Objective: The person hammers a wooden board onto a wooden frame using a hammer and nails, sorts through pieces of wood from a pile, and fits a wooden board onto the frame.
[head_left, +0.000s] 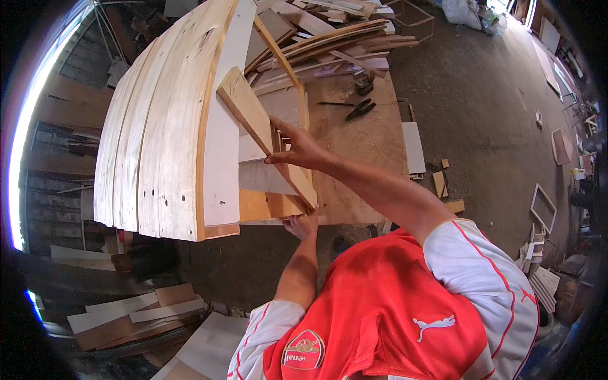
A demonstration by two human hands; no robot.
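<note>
A pale wooden board (252, 114) slants across the open side of a wooden frame structure. My right hand (301, 149) grips it near the middle, thumb on the near edge and fingers over the far edge. Down at the board's lower end is my left hand (303, 224), closed around that end, with its fingertips partly hidden. An orange-brown crosspiece (269, 204) meets the board there. To the left, the structure carries a side of planks (168, 120) and a white panel (220, 171).
The structure stands on a plywood worktable (354, 152). Dark pliers (361, 109) lie on it, and a pile of wood strips (329, 47) covers its far end. Offcuts (439, 183) are on the floor at right; more boards (136, 316) lie at lower left.
</note>
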